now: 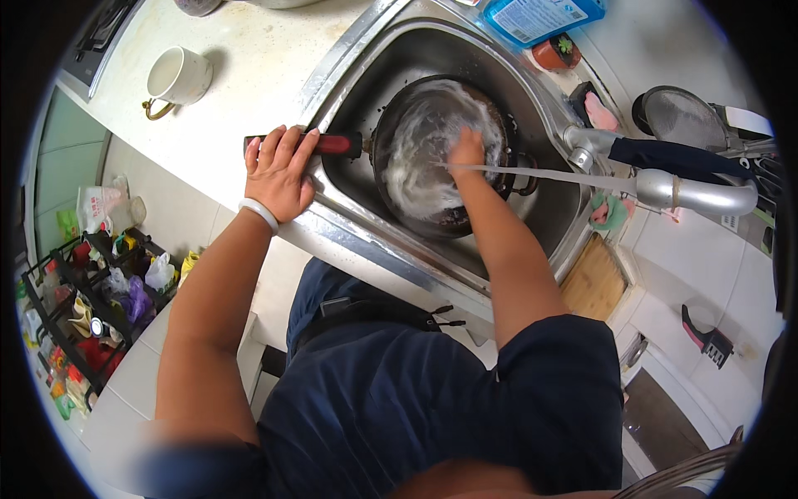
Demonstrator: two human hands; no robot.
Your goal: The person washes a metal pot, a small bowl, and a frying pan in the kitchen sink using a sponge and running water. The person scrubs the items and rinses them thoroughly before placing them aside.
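A dark frying pan [424, 168] with swirling, foamy water in it sits in the stainless steel sink [365, 103]. My left hand [280, 165] lies over the pan's red and black handle [336, 144], which reaches across the sink's left rim. Inside the pan, my right hand [466, 153] is lowered into the water near the right side. Its fingers are partly hidden and blurred, so whether it holds anything is unclear. From the silver faucet [692, 190], a stream of water [542, 174] runs across my right wrist into the pan.
A white mug [179, 76] stands on the counter at left. Behind the sink are a blue detergent bottle [539, 19], a small potted succulent [557, 52] and a mesh strainer [684, 118]. A wooden board [595, 269] lies right of the sink. A black rack [93, 312] of bags stands lower left.
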